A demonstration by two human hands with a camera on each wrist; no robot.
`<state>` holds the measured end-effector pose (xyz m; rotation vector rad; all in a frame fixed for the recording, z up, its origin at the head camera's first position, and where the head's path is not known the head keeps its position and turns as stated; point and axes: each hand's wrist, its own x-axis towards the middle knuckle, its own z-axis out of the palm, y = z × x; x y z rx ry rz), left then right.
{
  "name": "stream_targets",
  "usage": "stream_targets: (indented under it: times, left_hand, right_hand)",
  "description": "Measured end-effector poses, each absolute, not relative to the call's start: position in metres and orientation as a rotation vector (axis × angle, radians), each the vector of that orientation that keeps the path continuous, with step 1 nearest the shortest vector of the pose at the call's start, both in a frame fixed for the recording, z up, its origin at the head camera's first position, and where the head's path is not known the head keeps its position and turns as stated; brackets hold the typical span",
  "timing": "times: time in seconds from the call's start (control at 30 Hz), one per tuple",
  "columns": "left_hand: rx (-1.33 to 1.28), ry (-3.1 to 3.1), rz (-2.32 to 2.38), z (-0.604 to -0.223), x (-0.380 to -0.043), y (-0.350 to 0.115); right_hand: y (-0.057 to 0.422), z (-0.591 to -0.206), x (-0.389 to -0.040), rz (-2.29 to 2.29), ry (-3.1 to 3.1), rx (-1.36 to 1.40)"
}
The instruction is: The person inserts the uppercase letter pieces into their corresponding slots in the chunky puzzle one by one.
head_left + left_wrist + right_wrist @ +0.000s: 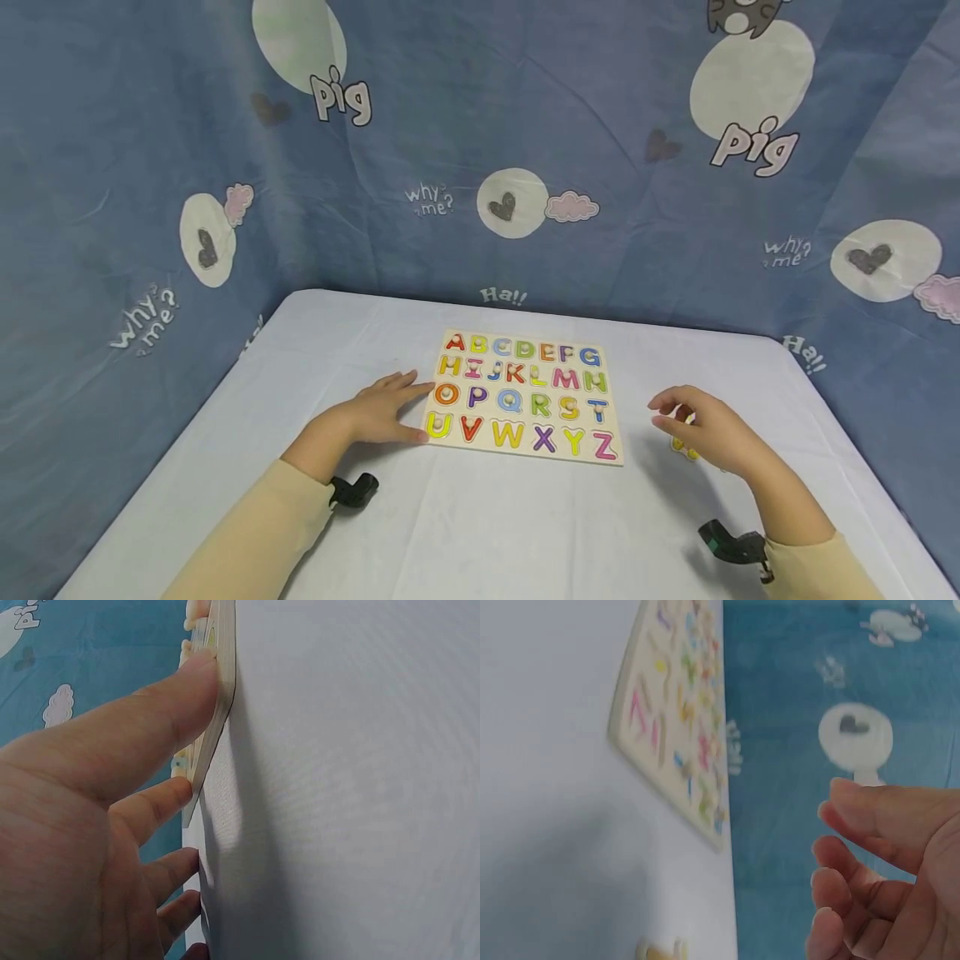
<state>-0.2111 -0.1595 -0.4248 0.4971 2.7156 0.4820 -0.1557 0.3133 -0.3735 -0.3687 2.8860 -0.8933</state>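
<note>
A wooden alphabet puzzle board (487, 422) lies flat on the table, with coloured letters in four rows. Knobs show on letters in the upper rows and on the yellow U (438, 426); V to Z in the bottom row look flat. My left hand (381, 410) rests at the board's left side, fingers spread, its thumb (184, 694) and index finger touching the edge. To the right of the board, my right hand (705, 427) hovers with loosely bent fingers and nothing between them. Below it lies a yellow piece (684, 448), partly hidden by the hand.
A white cloth covers the table (480, 525). Behind it hangs a blue printed curtain (420, 250). Black wrist cameras are strapped to the left wrist (355, 492) and the right wrist (731, 546).
</note>
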Motion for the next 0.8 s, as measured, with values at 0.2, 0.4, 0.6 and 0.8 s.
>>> stream_targets:
  times: [0.2, 0.4, 0.6, 0.8]
  left_hand:
    - [0.506, 2.716, 0.475, -0.425, -0.212, -0.159]
    - [0.500, 2.714, 0.480, -0.426, -0.211, -0.160]
    - [0.503, 2.708, 0.490, -0.425, -0.211, -0.159]
    - [0.509, 2.708, 0.481, -0.424, -0.212, -0.160]
  right_hand:
    - [0.338, -0.385, -0.155, -0.926, 2.881, -0.313]
    - [0.353, -0.398, -0.156, -0.888, 2.862, -0.287]
    - [0.362, -0.411, -0.157, -0.839, 2.847, -0.255]
    - [0.363, -0.417, -0.160, -0.813, 2.849, -0.261]
